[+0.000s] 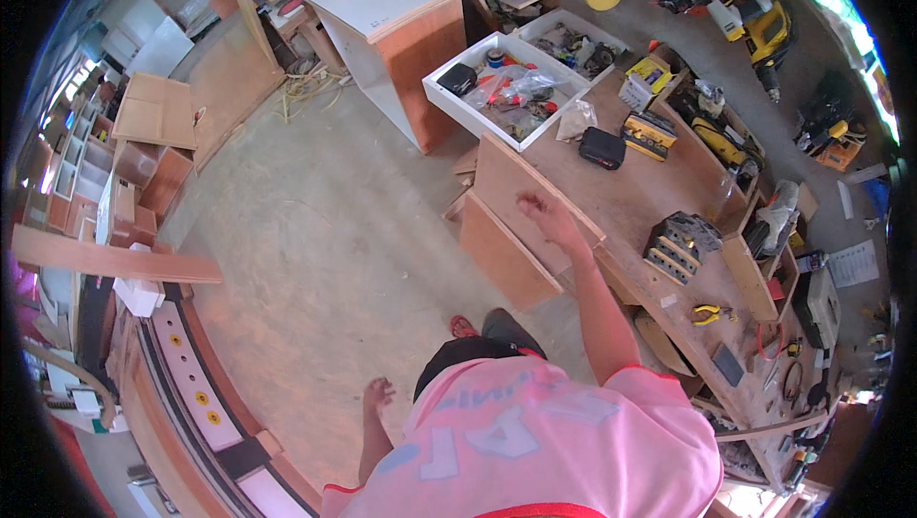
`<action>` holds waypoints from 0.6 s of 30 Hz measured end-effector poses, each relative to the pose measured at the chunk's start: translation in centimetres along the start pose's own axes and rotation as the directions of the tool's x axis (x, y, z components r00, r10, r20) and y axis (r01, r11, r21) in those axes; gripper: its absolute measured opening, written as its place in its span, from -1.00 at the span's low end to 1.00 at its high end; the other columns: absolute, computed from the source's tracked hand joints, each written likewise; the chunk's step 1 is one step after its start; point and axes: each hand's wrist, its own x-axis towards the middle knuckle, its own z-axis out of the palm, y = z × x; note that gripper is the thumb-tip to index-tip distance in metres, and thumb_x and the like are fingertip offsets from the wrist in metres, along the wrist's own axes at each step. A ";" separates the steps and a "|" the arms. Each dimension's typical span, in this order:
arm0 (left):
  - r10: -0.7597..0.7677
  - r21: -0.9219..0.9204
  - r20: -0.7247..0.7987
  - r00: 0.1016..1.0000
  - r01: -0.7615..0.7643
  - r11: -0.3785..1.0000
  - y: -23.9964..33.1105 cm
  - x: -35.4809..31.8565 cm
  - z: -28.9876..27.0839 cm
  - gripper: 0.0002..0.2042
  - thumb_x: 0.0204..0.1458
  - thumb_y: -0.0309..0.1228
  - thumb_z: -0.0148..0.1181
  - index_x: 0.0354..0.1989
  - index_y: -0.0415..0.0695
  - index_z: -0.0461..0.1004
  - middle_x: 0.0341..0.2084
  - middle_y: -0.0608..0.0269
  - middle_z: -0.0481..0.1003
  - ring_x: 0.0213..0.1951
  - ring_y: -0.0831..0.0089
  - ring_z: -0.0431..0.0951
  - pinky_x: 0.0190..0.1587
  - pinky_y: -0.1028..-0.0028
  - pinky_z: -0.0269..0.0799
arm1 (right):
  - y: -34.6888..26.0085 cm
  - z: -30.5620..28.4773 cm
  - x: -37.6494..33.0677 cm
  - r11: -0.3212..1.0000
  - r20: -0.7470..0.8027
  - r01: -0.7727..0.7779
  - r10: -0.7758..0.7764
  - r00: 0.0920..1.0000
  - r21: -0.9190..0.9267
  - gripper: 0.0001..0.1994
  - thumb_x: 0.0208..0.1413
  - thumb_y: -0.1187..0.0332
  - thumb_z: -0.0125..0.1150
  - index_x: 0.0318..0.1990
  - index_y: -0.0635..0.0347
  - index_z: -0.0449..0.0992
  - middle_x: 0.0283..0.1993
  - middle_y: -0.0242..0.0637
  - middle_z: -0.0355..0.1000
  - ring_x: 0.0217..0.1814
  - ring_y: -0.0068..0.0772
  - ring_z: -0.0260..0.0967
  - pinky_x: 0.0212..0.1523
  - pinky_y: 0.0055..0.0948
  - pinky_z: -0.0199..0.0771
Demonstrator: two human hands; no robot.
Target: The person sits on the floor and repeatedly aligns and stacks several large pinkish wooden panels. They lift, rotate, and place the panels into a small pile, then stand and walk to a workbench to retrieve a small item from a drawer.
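My right hand (549, 216) is stretched forward over a plywood panel (501, 174) that leans against the side of the workbench. Its fingers are bent but apart with nothing in them, and I cannot tell whether they touch the panel. A second board (501, 255) stands lower, just in front of that panel. My left hand (379, 394) hangs low beside my body over the concrete floor (296, 251), its fingers loosely curled and apart, holding nothing.
On the bench (621, 217) lie a black case (603, 148), yellow pliers (707, 315) and a bit holder (676, 255). A white drawer tray (506, 88) with small parts sits at its far end. A cabinet (401, 50) stands beyond; a long machine table (196, 375) runs along my left.
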 end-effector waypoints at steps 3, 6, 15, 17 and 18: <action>0.150 0.013 -0.045 0.988 -0.149 0.989 10.6 3.2 -1.3 -0.61 0.24 -0.13 0.17 0.11 -0.11 0.45 -0.11 0.15 0.61 -0.28 0.35 0.66 -0.43 0.44 0.45 | -0.5 -0.4 6.8 0.995 -0.090 0.081 -0.086 0.992 -0.051 -0.61 0.24 0.22 0.27 0.14 0.25 0.55 -0.01 -0.19 0.59 0.02 -0.35 0.53 0.10 -0.32 0.49; 0.279 0.046 -0.026 0.960 -0.278 0.960 20.1 5.1 -0.1 -0.57 0.28 -0.13 0.15 0.21 -0.11 0.43 -0.08 0.17 0.61 -0.24 0.36 0.67 -0.39 0.45 0.47 | 1.0 -1.3 13.4 0.980 -0.181 0.057 -0.092 0.979 -0.189 -0.61 0.21 0.25 0.27 0.13 0.24 0.55 -0.08 -0.20 0.62 -0.04 -0.34 0.56 0.08 -0.32 0.53; 0.234 0.310 0.235 0.943 -0.301 0.902 34.5 10.1 5.6 -0.49 0.30 -0.11 0.12 0.32 -0.12 0.35 0.08 0.10 0.56 -0.05 0.31 0.64 -0.09 0.33 0.50 | 2.2 1.5 32.3 0.738 -0.268 -0.091 -0.125 0.955 -0.669 -0.03 -0.03 0.27 0.42 0.54 -0.22 -0.02 0.51 0.40 -0.29 0.49 0.63 -0.16 0.27 0.36 0.30; 0.158 0.215 0.180 0.971 -0.195 0.957 33.4 12.3 4.5 -0.53 0.30 -0.15 0.09 0.30 -0.12 0.37 0.08 0.08 0.56 -0.05 0.31 0.64 -0.09 0.33 0.51 | 1.1 2.7 35.0 0.630 -0.282 -0.192 -0.044 0.958 -0.752 0.02 -0.05 0.21 0.45 0.55 -0.32 -0.06 0.54 0.39 -0.40 0.48 0.70 -0.18 0.28 0.53 0.21; 0.144 0.183 0.113 0.983 -0.162 0.970 32.5 13.6 3.7 -0.52 0.29 -0.12 0.13 0.29 -0.12 0.39 -0.03 0.09 0.60 -0.14 0.29 0.68 -0.23 0.38 0.54 | 0.6 2.8 35.8 0.727 -0.284 -0.194 -0.002 0.959 -0.659 0.06 -0.07 0.09 0.49 0.55 -0.46 -0.10 0.57 0.35 -0.59 0.49 0.79 -0.28 0.22 0.72 0.13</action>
